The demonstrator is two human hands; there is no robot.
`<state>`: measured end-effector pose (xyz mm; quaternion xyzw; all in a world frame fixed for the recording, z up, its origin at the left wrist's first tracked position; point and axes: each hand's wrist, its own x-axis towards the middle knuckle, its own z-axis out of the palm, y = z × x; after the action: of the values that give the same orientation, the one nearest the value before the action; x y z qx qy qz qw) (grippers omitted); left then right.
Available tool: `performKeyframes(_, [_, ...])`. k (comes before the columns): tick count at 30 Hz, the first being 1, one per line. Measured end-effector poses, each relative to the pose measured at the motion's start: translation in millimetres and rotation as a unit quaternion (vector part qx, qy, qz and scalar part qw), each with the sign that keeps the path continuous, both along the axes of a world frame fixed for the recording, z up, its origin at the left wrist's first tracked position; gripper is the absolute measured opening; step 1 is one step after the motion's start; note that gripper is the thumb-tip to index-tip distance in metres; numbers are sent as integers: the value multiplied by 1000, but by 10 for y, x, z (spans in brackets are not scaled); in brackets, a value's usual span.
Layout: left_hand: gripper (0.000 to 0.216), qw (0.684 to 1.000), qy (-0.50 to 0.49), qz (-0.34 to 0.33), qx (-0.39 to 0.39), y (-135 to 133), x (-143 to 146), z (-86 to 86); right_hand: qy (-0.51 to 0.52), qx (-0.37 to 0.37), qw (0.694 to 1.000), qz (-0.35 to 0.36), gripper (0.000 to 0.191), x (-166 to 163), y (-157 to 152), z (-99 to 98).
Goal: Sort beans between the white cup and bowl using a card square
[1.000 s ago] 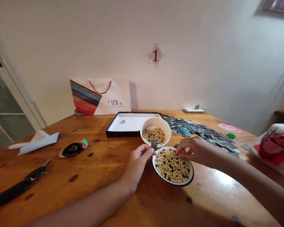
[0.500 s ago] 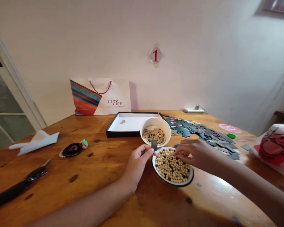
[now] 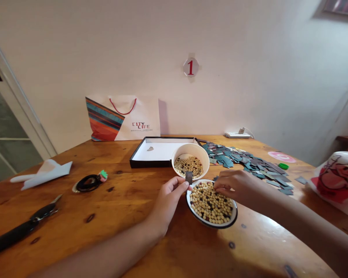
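Observation:
Between the thumb and fingers of my left hand [image 3: 171,199] is a small dark rectangular piece [image 3: 188,177], held upright by the left rim of a bowl. That white bowl [image 3: 222,225] has a dark rim and is full of pale round beads [image 3: 210,204] mixed with dark ones. My right hand [image 3: 236,185] is over the bowl's far right side, fingertips pinched together at the beads. Whatever those fingers hold, if anything, is hidden. Just behind stands a white tub [image 3: 203,156] containing more pale and dark beads [image 3: 188,166].
A black-edged shallow box [image 3: 162,148] and a paper bag [image 3: 145,116] are behind. Dark flat pieces [image 3: 234,156] are heaped at the back right, near a green cap [image 3: 283,166] and a plastic bag [image 3: 338,181]. Pliers [image 3: 26,227] and a black coil [image 3: 88,183] lie left.
My right hand's fingers have shifted very slightly over the beads. My left hand keeps the dark piece in the same place.

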<state>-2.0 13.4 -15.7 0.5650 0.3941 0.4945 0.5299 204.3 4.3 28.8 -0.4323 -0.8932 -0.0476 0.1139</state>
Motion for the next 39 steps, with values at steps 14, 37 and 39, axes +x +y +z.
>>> performKeyframes(14, [18, 1000, 10, -9, -1, 3, 10, -22, -72, 84, 993, -30, 16, -124, -57, -38])
performKeyframes(37, [17, 1000, 18, -4, 9, -5, 16, 2, -149, 17, 983, -103, 16, -266, -37, 54])
performKeyframes(39, [16, 1000, 17, -5, 7, -5, 13, 4, -152, 16, 983, -101, 16, -269, -31, 47])
